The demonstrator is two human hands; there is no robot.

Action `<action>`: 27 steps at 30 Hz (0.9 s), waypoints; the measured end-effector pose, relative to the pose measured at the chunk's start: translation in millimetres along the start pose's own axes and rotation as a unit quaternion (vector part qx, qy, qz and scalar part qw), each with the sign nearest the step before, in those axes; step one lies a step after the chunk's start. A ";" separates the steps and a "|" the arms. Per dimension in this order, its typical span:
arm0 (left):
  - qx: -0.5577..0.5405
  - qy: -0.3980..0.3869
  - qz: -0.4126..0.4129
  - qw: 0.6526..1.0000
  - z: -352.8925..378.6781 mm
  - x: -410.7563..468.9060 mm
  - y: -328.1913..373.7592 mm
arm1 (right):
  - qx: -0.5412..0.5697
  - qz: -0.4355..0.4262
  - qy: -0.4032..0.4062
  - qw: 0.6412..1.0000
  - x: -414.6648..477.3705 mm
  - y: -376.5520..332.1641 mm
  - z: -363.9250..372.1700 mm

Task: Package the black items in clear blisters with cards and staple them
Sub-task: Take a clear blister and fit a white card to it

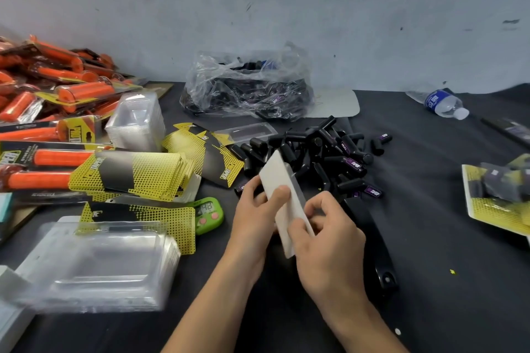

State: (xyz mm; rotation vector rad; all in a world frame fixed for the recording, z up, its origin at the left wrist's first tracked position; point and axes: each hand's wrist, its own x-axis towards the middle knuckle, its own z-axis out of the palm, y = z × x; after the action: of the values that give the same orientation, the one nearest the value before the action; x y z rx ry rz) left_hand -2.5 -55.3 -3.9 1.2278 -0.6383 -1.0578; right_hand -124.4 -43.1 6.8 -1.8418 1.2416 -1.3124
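Both hands hold a white-backed card package (279, 180) tilted upright over the black table. My left hand (255, 218) grips its left edge, thumb across the white back. My right hand (327, 235) pinches its lower right edge. A pile of black grips (318, 152) with purple labels lies just behind. Yellow-and-black cards (137, 175) are stacked to the left. Clear blisters (97, 264) are stacked at the near left, with another stack (137, 120) farther back. A black stapler (370, 238) lies under my right hand.
A clear bag of black grips (246, 89) sits at the back by the wall. Packaged orange grips (48, 89) are heaped at far left. A green timer (206, 212), a water bottle (443, 103) and finished packages (499, 195) at right share the table.
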 end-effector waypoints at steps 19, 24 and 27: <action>-0.372 -0.069 -0.042 0.925 -13.8 0.0 18.8 | -0.068 0.038 -0.036 0.996 -6.9 1.4 -7.6; -0.367 -0.136 -0.012 0.920 -15.5 -0.7 17.8 | 0.111 0.217 -0.164 0.956 -4.1 4.2 3.1; -0.337 -0.174 -0.001 0.925 -15.8 -2.2 17.3 | 0.202 0.265 -0.144 0.932 -2.6 4.7 5.7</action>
State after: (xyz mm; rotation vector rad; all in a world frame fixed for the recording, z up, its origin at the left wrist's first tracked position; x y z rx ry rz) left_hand 15.4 -46.6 8.8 0.4431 -0.4724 -1.3639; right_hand -121.1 -43.1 -0.3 -1.2360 1.1021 -0.8756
